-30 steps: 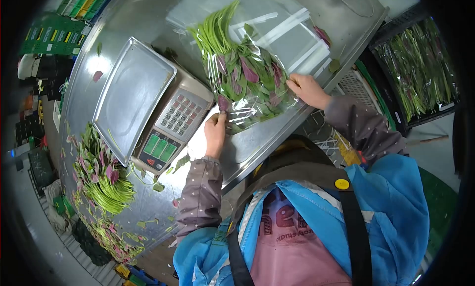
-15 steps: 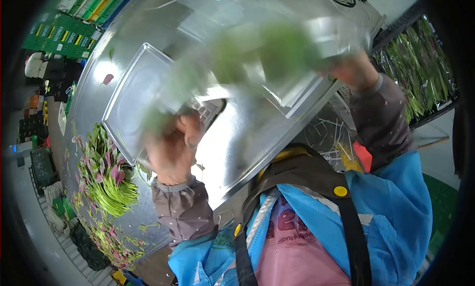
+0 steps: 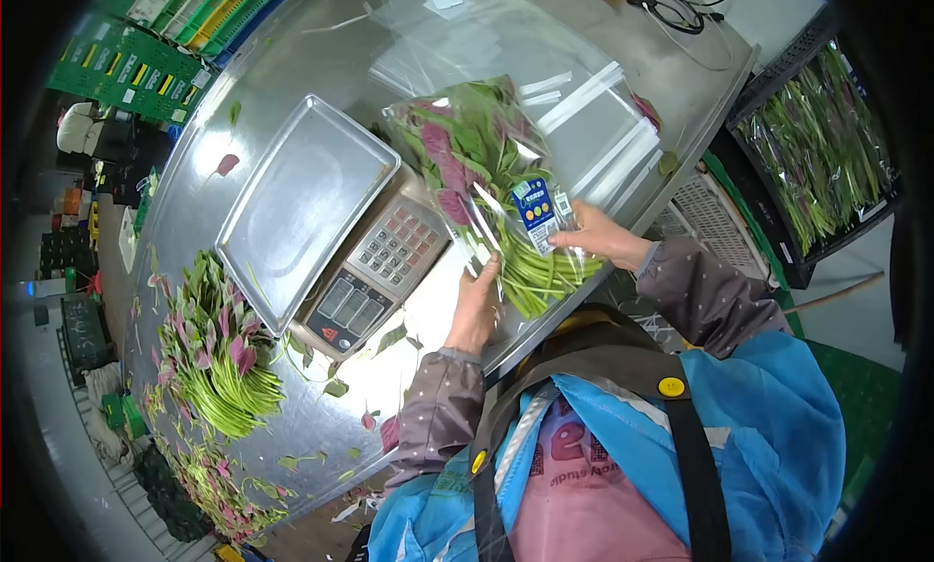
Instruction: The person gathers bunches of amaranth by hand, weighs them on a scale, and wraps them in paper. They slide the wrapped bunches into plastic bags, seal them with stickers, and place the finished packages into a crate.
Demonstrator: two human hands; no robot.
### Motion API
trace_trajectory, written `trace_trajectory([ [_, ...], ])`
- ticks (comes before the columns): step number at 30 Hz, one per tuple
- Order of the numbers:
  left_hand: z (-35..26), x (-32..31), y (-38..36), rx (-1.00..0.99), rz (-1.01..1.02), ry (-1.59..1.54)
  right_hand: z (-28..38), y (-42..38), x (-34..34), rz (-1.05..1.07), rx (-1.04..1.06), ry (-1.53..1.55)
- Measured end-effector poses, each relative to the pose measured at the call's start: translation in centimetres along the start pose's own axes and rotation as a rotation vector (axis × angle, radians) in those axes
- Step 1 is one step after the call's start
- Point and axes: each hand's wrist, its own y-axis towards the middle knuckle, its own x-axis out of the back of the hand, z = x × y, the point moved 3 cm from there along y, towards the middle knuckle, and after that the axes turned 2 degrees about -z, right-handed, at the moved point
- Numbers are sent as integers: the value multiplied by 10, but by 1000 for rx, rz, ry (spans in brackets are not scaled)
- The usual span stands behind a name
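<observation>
A clear plastic bag of red-and-green leafy vegetables [image 3: 477,158] lies at the table's near edge, leaves pointing away and stems toward me. A blue-and-white label [image 3: 537,212] shows on its front. My left hand [image 3: 475,307] is closed on the bag's left edge beside the stems. From the right, my right hand [image 3: 601,236] grips the bag, its thumb by the label and its other fingers partly hidden. Left of the bag stands a weighing scale [image 3: 394,251] with a bare metal pan [image 3: 306,207].
A loose pile of the same greens [image 3: 219,358] lies on the metal table [image 3: 321,445] at left, with leaf scraps around it. Flat clear bags [image 3: 438,46] lie behind. A black crate of bagged greens [image 3: 817,144] stands at right, above a white basket [image 3: 715,221].
The greens, a green blur across my hands before, now rest in the bag close to me. My left hand has moved right, away from the scale; my right hand has come lower and inward.
</observation>
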Motion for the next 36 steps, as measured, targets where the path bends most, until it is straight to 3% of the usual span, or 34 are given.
trace_trajectory([
  [2, 0, 0, 3, 23, 81, 3, -6, 1, -11, 178, -151, 207],
  [4, 0, -4, 4, 82, 237, 7, -12, -6, -12, 150, -26, 225],
  [7, 10, 1, 1, 84, 281, 8, -7, -35, -13, -16, 227, 141],
  [12, 12, -5, -4, 122, 333, 17, 6, -77, -10, -76, 284, 184],
  [14, 3, -16, -6, 173, 337, 60, 20, -93, -8, -73, 188, 208],
  [21, -6, -40, 2, 101, 491, 228, 9, -100, 20, -273, 273, 123],
  [23, -14, -61, -9, 101, 516, 276, -4, -99, 43, -397, 210, 47],
  [25, -9, -82, -9, 209, 528, 261, -4, -98, 57, -295, 78, 193],
  [27, -4, -104, 0, 149, 609, 321, -9, -92, 68, -145, 170, 458],
  [28, -8, -123, -4, 99, 584, 357, 29, -124, 75, -142, 205, 629],
  [32, -33, -167, 2, 122, 760, 235, 27, -121, 112, -429, 360, 506],
  [33, -31, -192, 2, 125, 797, 230, 29, -129, 135, -484, 478, 599],
  [36, -26, -271, -8, 173, 938, 114, 40, -163, 206, -612, 454, 694],
])
